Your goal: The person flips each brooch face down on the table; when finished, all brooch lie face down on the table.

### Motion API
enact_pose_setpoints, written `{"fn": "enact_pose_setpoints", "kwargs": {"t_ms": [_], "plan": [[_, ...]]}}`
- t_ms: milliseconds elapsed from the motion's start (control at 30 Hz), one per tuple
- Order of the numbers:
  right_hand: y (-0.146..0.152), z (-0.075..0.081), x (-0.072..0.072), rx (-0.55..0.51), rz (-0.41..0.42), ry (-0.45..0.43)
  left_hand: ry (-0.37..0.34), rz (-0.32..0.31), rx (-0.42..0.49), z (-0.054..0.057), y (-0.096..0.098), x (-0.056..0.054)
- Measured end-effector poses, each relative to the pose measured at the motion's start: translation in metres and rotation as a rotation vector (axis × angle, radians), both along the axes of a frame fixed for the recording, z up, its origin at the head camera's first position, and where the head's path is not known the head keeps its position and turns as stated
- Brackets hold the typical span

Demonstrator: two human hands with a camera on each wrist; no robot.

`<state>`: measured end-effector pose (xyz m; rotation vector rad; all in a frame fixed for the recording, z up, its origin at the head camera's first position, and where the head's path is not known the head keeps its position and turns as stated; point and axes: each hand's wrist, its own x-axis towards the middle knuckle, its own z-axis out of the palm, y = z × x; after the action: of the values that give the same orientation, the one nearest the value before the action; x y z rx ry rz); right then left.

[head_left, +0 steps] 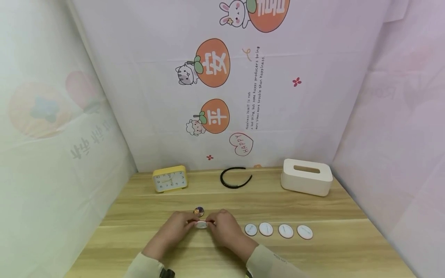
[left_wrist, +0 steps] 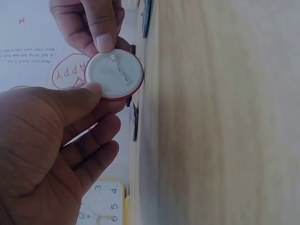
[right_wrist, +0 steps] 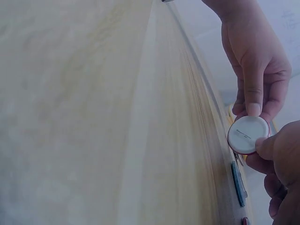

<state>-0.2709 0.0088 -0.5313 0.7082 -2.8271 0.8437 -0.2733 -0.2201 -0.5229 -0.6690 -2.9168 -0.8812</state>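
Observation:
Both hands pinch one round pin badge [left_wrist: 115,75] between thumb and fingers, its white back with a metal pin facing the person. My left hand [head_left: 178,228] grips its left edge, my right hand [head_left: 224,228] its right edge. A red rim shows along the badge's border in the left wrist view. Just beyond the hands lies a badge with a colourful picture face [head_left: 199,211]. To the right of my right hand, a row of several badges lies white back up, among them a nearest one [head_left: 250,229] and a far-right one [head_left: 304,232].
A yellow alarm clock [head_left: 170,179] stands at the table's back left. Along the back edge lie a black headband [head_left: 232,185] and, farther right, a white tissue box [head_left: 306,177]. Printed cloth walls [head_left: 156,116] enclose the wooden table [head_left: 330,255] on three sides.

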Motion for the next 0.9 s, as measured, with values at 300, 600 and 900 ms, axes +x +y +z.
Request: {"fn": "enact_pose_setpoints", "kwargs": {"t_ms": [300,600,900], "plan": [[0.0022,-0.0019,-0.0021,-0.041,-0.006,-0.009,-0.001,0.000,0.007,0.0015,0.0060,-0.0013],[0.0045,-0.0014,-0.0030,-0.070,0.043,-0.077,-0.043,-0.051,0.016,0.0008,0.0045,-0.0015],[0.0054,-0.0043,-0.0020,-0.052,0.102,-0.062,-0.118,-0.093,0.020,-0.0019,-0.0011,-0.0023]]}}
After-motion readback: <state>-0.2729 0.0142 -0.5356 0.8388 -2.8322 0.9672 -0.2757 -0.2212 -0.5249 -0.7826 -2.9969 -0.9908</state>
